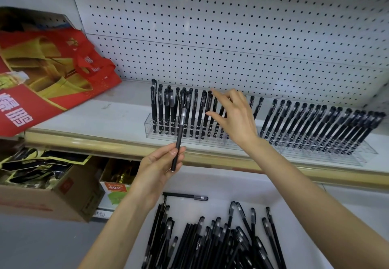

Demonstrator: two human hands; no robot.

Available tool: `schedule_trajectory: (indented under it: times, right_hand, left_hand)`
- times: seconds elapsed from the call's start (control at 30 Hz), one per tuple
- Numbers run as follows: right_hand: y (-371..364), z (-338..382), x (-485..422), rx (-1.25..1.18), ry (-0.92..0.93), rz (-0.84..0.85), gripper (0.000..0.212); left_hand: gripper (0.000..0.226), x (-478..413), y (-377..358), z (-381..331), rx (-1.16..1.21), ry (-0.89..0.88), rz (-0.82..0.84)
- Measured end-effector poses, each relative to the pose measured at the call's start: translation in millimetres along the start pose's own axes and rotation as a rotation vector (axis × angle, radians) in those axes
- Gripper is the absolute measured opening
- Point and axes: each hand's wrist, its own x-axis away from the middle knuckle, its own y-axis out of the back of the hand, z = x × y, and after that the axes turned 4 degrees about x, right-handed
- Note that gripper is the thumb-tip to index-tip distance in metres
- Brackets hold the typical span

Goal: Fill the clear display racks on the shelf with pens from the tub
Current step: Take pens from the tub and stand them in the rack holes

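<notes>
The white print on the pen barrels is too small to read. On the red bag [52, 69] at ten o'clock, large white Chinese characters run down its front. Under the shelf at seven o'clock, a green and orange pack [114, 191] shows "60" on its orange label, beside a brown cardboard box [63, 195].

Your left hand [160, 163] pinches one black pen [179, 138] near its lower end, cap up, in front of the left clear rack [149, 126]. Your right hand [235, 117] is relaxed at that rack's right half, fingers spread, the first finger stretched towards eleven o'clock. You cannot tell whether it touches a pen.

The left rack's pens [166, 109] stand upright. The right rack [357, 155], at three o'clock, is packed with pens leaning right. Both racks sit on the white shelf [105, 111], which has a gold front strip [94, 142] and a white pegboard [231, 26] behind.

The white tub [290, 216] at six o'clock holds a heap of loose pens [210, 237], with one pen [185, 196] lying crosswise at its far end.
</notes>
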Motion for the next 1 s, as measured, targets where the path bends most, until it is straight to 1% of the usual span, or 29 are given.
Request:
schedule_trajectory:
  times: [0.07, 0.1, 0.17, 0.27, 0.3, 0.37, 0.47, 0.53, 0.63, 0.73, 0.77, 0.8, 0.87, 0.9, 0.93, 1.0]
  right_hand:
    - [6.3, 0.9, 1.3, -0.088, -0.05, 0.014, 0.05]
    - [11.8, 3.8, 1.7, -0.169, -0.099, 0.039, 0.045]
    - [24.8, 13.6, 3.5, -0.387, -0.237, 0.139, 0.037]
    - [40.2, 29.1, 9.1, -0.687, -0.444, 0.336, 0.034]
    - [43.4, 33.2, 11.1, -0.765, -0.501, 0.373, 0.033]
    - [48.0, 38.8, 14.7, -0.878, -0.598, 0.376, 0.025]
    - [52.5, 41.0, 17.2, -0.982, -0.719, 0.327, 0.021]
    - [54.9, 39.1, 18.0, -1.041, -0.771, 0.323, 0.022]
    - [60.7, 33.3, 16.1, -1.062, -0.782, 0.339, 0.028]
    - [67.3, 27.5, 9.6, -1.041, -0.748, 0.312, 0.03]
    - [69.0, 25.5, 6.9, -1.024, -0.728, 0.272, 0.033]
    - [69.8, 22.7, 4.3, -0.996, -0.699, 0.207, 0.038]
    - [70.8, 16.4, -1.0, -0.922, -0.622, 0.058, 0.047]
    - [70.7, 13.3, -3.6, -0.877, -0.587, 0.001, 0.046]
    - [70.3, 10.7, -6.5, -0.83, -0.564, -0.04, 0.043]
    - [66.1, 5.8, -11.7, -0.737, -0.544, -0.098, 0.038]
  left_hand:
    - [0.028, -0.4, -3.6, 2.2, -0.011, 0.0, 0.002]
    - [0.027, -0.5, -6.4, 3.3, -0.013, -0.001, 0.007]
    - [0.027, -0.1, -13.0, 6.7, -0.021, -0.004, 0.028]
    - [0.031, 0.6, -24.8, 12.6, -0.04, -0.008, 0.055]
    - [0.031, 0.6, -28.4, 15.0, -0.051, -0.011, 0.058]
    - [0.03, 0.8, -35.7, 19.2, -0.096, -0.026, 0.047]
    - [0.028, 0.1, -44.6, 24.4, -0.182, -0.072, 0.015]
    - [0.023, -0.4, -48.8, 24.9, -0.263, -0.117, 0.009]
    - [0.014, 1.3, -54.0, 22.5, -0.381, -0.164, 0.064]
    - [0.016, -2.3, -56.6, 18.3, -0.454, -0.225, 0.095]
    - [0.016, -5.7, -55.6, 17.1, -0.556, -0.289, 0.093]
    - [0.017, -10.2, -52.8, 15.9, -0.749, -0.396, 0.087]
    - [0.029, -19.3, -44.4, 12.2, -1.306, -0.709, 0.063]
    - [0.036, -23.8, -40.8, 10.4, -1.534, -0.839, 0.062]
    - [0.041, -28.1, -38.2, 9.4, -1.683, -0.91, 0.072]
    - [0.047, -34.6, -36.8, 7.3, -1.853, -0.932, 0.072]
